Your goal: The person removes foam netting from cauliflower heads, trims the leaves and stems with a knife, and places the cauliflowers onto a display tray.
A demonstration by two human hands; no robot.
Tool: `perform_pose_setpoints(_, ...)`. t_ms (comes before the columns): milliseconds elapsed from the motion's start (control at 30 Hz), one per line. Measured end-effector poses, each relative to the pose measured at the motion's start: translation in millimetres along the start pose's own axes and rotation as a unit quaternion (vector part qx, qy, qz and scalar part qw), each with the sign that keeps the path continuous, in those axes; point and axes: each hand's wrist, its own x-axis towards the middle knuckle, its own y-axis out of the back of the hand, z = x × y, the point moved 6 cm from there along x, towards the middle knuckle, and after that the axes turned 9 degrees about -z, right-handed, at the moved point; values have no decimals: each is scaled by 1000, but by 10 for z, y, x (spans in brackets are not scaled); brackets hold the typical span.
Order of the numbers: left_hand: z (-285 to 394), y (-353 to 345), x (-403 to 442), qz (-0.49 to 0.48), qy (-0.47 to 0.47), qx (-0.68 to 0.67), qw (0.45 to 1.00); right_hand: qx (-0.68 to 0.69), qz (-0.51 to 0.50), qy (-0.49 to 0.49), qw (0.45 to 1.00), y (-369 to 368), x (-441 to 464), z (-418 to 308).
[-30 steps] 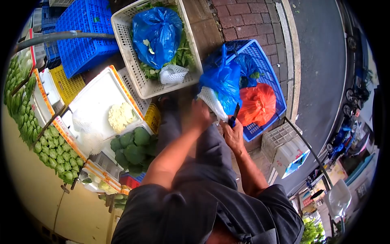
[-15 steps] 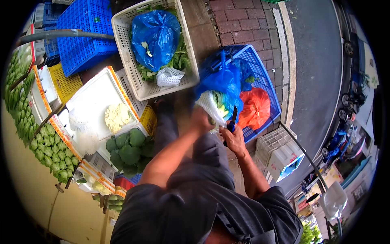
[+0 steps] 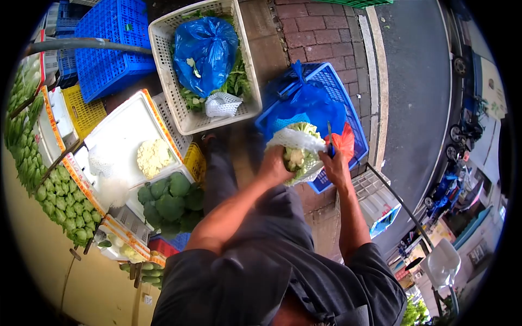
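Grip of the left hand (image 3: 276, 164) is wrapped around one side of a cauliflower (image 3: 294, 158), its cut stem end tilted up toward the wearer. The right hand (image 3: 336, 167) is closed on the handle of a knife (image 3: 331, 149), blade pointing away, its fingers seemingly against the white foam net (image 3: 302, 140) draped across the head. All this sits before the knees, over the near edge of a blue crate (image 3: 352, 107).

The head is likely fairly heavy and dense, firm at the stem, but its curds would crumble or bruise if squeezed. Leaves around it look crisp and prone to snapping. The net should be light, stretchy and soft, apt to slide or snag. Best hold is low, palm under the leafy side near the stem, clear of the blade.

Behind it in the crate lie a blue bag (image 3: 322, 108) and a red bag (image 3: 343, 142); further left, another cauliflower (image 3: 154, 158) rests in a white foam box (image 3: 124, 130).
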Motion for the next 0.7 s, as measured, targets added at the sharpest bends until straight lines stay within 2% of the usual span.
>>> perform_pose_setpoints(67,2,-17,27,-38,3,0,999,-45,49,19,998,134,132,-158)
perform_pose_setpoints(100,21,-16,-7,-25,-1,-7,1000,-71,57,-11,996,179,259,-93)
perform_pose_setpoints(167,81,29,4,-8,-20,-16,1000,-116,80,-45,989,248,467,356)
perform_pose_setpoints(233,145,152,45,16,-45,-12,999,-155,113,29,981,119,587,922)
perform_pose_setpoints(300,149,229,-18,14,-39,-31,999,-161,128,69,976,45,591,1033)
perform_pose_setpoints(367,106,285,17,-19,-22,-64,998,-148,80,25,985,100,627,714)
perform_pose_setpoints(433,131,380,46,11,-42,-55,998,-125,24,-3,992,155,869,550)
perform_pose_setpoints(533,231,595,-4,42,-23,-58,997,-154,31,44,987,190,933,197)
perform_pose_setpoints(567,298,705,8,50,-14,-61,997,-149,7,23,988,208,925,59)
perform_pose_setpoints(667,440,1072,-59,47,0,-29,998,-214,86,89,969,260,908,-343)
perform_pose_setpoints(700,433,1205,-145,58,14,-18,998,-209,60,77,973,190,888,-548)
